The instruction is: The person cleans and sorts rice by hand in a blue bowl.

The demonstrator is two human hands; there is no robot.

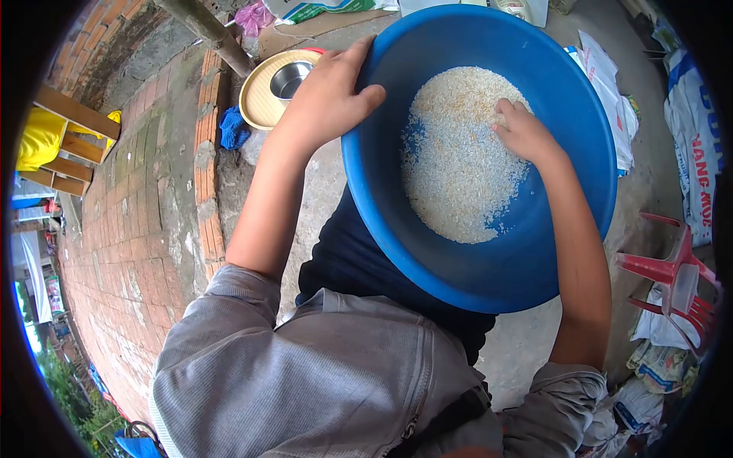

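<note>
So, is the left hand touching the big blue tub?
Touching: the head view shows the left hand lying right across the blue tub at its rim.

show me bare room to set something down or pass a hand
Free: brick paving left of the brick edging; for reaching, the blue basin between grain and near rim. Crowded: right side, with sacks and red plastic furniture.

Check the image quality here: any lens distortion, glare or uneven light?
Head view: strong wide-angle bending, with black curved corners; head view: the brick paving bows at left, and a bright patch washes out at lower left; head view: soft light in the blue basin, grains readable.
</note>
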